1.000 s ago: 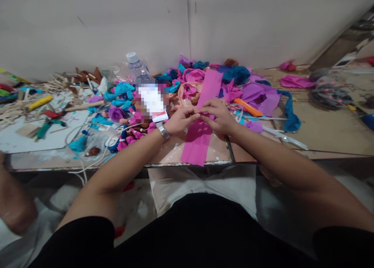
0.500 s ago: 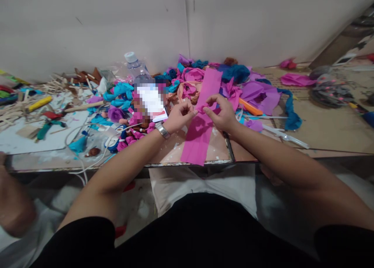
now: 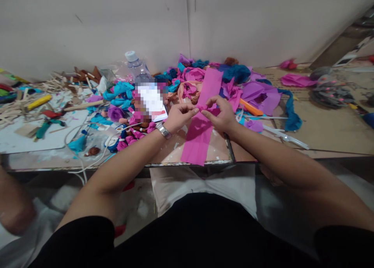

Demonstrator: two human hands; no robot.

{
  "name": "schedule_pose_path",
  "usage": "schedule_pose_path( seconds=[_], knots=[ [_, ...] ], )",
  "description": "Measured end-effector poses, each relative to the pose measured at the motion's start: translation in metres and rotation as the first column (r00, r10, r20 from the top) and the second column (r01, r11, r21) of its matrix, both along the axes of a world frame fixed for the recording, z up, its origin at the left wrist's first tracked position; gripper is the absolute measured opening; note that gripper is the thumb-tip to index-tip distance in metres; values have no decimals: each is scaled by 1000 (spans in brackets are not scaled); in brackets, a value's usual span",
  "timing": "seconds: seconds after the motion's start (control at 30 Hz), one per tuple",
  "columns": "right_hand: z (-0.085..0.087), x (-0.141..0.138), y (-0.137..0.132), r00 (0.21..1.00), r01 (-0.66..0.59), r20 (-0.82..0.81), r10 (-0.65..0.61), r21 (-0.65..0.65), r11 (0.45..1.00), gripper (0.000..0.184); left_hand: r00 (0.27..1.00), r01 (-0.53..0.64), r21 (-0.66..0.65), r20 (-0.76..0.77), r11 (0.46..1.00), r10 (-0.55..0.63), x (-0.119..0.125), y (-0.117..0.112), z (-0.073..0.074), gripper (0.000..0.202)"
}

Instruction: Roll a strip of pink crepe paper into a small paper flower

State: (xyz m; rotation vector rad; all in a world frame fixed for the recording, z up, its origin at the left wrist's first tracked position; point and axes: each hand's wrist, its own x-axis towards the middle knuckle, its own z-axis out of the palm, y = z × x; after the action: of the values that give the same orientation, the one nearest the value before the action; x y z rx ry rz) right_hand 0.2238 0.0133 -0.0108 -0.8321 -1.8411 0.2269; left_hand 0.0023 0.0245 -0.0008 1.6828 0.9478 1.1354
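A long strip of pink crepe paper (image 3: 198,137) lies across the table, from its front edge back toward the wall. My left hand (image 3: 178,118), with a metal watch on its wrist, pinches the strip's middle from the left. My right hand (image 3: 222,114) pinches the same spot from the right, fingertips almost meeting the left hand's. The paper is bunched into a small gathered fold (image 3: 203,107) between the two hands. Both hands hover just above the table.
Heaps of crumpled pink, purple and blue paper (image 3: 251,90) lie behind the hands. A plastic bottle (image 3: 136,67) stands by the wall. Wooden sticks (image 3: 17,112), a white cable (image 3: 84,143), an orange tool (image 3: 248,108) and a purple paper flower (image 3: 116,113) lie around. Another person's arm (image 3: 13,205) is at lower left.
Both hands lifted slightly from the flat strip and drew its middle together. A gathered fold now stands between the fingertips.
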Motion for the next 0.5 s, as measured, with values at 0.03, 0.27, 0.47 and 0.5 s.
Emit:
schedule_pose_path(
  seconds=[0.03, 0.27, 0.47, 0.5],
  knots=[
    [0, 0, 0, 1000, -3, 3, 3, 4, 1000, 40, 1000, -7, -6, 7, 1000, 7, 0, 0, -1, 51],
    [-1, 0, 0, 1000, 1, -10, -1, -14, 1000, 39, 996, -7, -14, 88, 1000, 8, 1, 2, -2, 46],
    [-1, 1, 3, 998, -37, -44, 36, -30, 999, 40, 997, 19, 14, 76, 1000, -20, 1, 2, 0, 40],
    [0, 1, 3, 998, -44, -52, 42, -32, 999, 39, 997, 22, 19, 74, 1000, -23, 0, 2, 0, 39]
  ],
)
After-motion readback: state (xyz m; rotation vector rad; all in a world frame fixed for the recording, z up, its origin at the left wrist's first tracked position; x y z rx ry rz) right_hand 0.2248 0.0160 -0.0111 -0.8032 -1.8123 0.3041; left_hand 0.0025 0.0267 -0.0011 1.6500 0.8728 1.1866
